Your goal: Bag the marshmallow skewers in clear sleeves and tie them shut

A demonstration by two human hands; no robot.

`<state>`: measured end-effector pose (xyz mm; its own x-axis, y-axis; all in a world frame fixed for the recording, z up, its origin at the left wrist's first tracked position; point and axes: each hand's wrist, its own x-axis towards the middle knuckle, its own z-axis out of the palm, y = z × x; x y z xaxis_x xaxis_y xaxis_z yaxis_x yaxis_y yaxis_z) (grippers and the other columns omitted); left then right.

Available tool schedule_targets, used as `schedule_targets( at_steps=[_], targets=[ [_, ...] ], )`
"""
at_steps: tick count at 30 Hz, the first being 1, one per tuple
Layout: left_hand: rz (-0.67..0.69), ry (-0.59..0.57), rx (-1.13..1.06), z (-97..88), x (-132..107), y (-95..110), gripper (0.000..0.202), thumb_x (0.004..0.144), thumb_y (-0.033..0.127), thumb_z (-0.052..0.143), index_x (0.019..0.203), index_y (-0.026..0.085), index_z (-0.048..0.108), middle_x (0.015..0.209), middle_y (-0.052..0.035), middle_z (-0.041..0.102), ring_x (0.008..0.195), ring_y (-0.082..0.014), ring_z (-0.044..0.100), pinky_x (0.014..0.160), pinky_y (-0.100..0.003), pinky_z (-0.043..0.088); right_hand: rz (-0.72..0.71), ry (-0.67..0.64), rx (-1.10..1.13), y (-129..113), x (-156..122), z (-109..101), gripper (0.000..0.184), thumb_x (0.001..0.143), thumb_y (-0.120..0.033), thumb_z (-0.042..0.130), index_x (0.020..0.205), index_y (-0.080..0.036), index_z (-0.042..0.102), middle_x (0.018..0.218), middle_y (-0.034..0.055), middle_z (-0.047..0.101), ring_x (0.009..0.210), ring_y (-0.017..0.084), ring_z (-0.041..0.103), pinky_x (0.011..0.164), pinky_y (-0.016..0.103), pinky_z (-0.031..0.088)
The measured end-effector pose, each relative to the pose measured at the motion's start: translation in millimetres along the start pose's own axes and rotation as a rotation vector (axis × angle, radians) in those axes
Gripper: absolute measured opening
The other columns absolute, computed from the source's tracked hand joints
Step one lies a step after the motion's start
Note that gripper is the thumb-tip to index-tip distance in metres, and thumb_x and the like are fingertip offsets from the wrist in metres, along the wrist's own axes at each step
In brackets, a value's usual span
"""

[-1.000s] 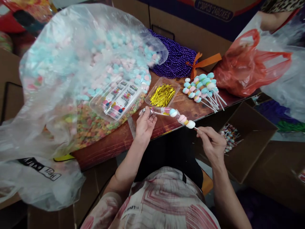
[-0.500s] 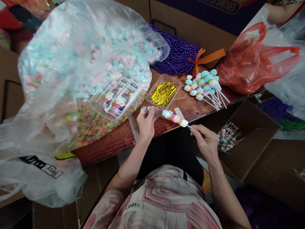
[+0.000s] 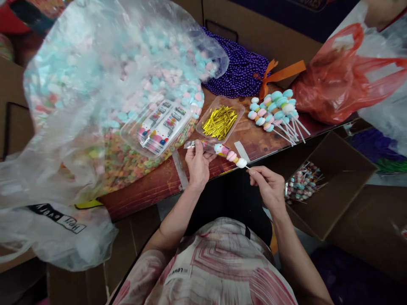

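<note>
My left hand (image 3: 197,165) is closed, thumb and fingers pinching a narrow clear printed plastic sleeve (image 3: 190,145) just in front of the table edge. A candy skewer (image 3: 231,155) of blue, pink, white and orange pieces is partly inside the sleeve; its white end piece sits outside. My right hand (image 3: 267,184) pinches the skewer's thin white stick near its lower end. Beyond my hands, a clear tray (image 3: 243,111) holds gold twist ties (image 3: 220,122). A pile of unwrapped candy skewers (image 3: 274,109) lies right of it. Printed sleeves (image 3: 160,127) fill another clear tray on the left.
A large clear bag (image 3: 127,55) of pastel candies covers the table's left side, near smaller ring-shaped candies (image 3: 127,163). Purple beads (image 3: 240,67) and a red plastic bag (image 3: 333,84) stand behind. Below right, an open carton (image 3: 340,190) holds wrapped skewers (image 3: 303,184).
My right hand has moved left toward my left hand, and the candy skewer sits deeper in the sleeve. The whole view has shifted slightly.
</note>
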<state>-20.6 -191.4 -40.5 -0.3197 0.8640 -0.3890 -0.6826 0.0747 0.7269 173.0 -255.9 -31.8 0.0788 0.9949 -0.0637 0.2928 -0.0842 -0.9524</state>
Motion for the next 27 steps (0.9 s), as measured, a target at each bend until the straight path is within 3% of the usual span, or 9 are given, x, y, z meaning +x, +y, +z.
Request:
schedule_targets(
  at_steps=[10, 16, 21, 27],
  targets=[
    [0.027, -0.169, 0.101, 2.6, -15, -4, 0.04, 0.073, 0.05, 0.083, 0.097, 0.024, 0.065, 0.089, -0.003, 0.078, 0.101, -0.0216, 0.075, 0.088, -0.033, 0.057, -0.175, -0.098, -0.261, -1, -1, 4, 0.024, 0.097, -0.032, 0.056, 0.081, -0.021, 0.068, 0.057, -0.0048, 0.051, 0.053, 0.01, 0.046, 0.059, 0.026, 0.036],
    [-0.032, -0.187, 0.068, 0.0, -13, -6, 0.042, 0.076, 0.055, 0.079, 0.094, 0.021, 0.063, 0.091, -0.006, 0.079, 0.103, -0.0231, 0.075, 0.089, -0.033, 0.057, 0.058, -0.267, -0.015, -3, 0, 7, 0.028, 0.097, -0.038, 0.053, 0.08, -0.02, 0.066, 0.05, -0.0057, 0.05, 0.049, 0.01, 0.043, 0.053, 0.025, 0.033],
    [-0.075, -0.194, 0.064, 1.8, -12, -5, 0.047, 0.074, 0.059, 0.079, 0.092, 0.019, 0.062, 0.094, -0.008, 0.079, 0.094, -0.024, 0.077, 0.084, -0.033, 0.058, 0.243, -0.263, 0.238, -4, 0, 17, 0.029, 0.09, -0.044, 0.059, 0.076, -0.019, 0.065, 0.043, -0.0065, 0.046, 0.042, 0.009, 0.034, 0.046, 0.025, 0.024],
    [-0.084, -0.197, 0.071, 2.9, -12, -2, 0.04, 0.08, 0.055, 0.076, 0.091, 0.019, 0.063, 0.097, -0.0093, 0.079, 0.101, -0.0253, 0.076, 0.086, -0.033, 0.057, 0.384, -0.3, 0.483, -8, 2, 21, 0.029, 0.083, -0.043, 0.068, 0.069, -0.017, 0.065, 0.038, -0.008, 0.039, 0.039, 0.007, 0.028, 0.045, 0.024, 0.019]
  ],
)
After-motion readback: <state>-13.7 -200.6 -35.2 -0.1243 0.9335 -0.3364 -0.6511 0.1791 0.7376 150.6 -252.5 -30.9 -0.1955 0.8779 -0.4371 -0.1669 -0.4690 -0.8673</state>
